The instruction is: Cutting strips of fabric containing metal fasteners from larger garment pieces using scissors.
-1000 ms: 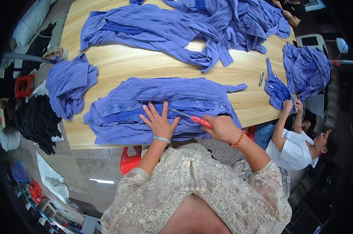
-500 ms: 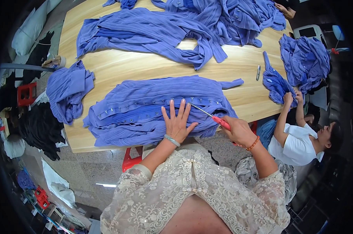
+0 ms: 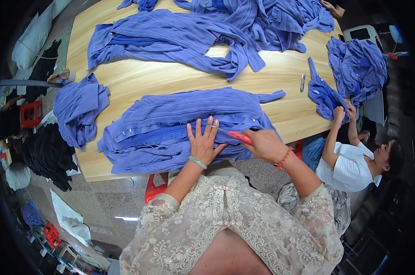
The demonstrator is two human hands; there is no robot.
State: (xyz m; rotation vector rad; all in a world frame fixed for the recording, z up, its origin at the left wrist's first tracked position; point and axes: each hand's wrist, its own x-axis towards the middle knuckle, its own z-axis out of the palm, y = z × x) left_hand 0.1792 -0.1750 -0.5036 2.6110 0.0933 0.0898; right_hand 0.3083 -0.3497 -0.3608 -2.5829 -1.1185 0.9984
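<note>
A blue-purple ribbed garment [image 3: 180, 104] lies across the near side of the table, with a row of small shiny fasteners along its opened front edge. My left hand [image 3: 202, 145] rests flat on it, fingers spread and fingertips at the fastener row. In my right hand [image 3: 268, 145] is a tool with a red handle [image 3: 239, 136] and a thin metal shaft, much like a screwdriver. Its shaft points left, reaching my left hand's index finger at the row. Whether the tip touches the cloth or a fastener, I cannot tell.
More blue garments [image 3: 157, 39] cover the far side of the wooden table [image 3: 280, 71]. A folded one [image 3: 81, 107] hangs over the left edge. Small metal snips [image 3: 302, 82] lie at the right. A co-worker in white [image 3: 349, 165] handles another garment [image 3: 324, 96] there.
My right hand has moved left and slightly up, bringing the red-handled tool closer over my left fingers. My left hand has shifted slightly left on the garment.
</note>
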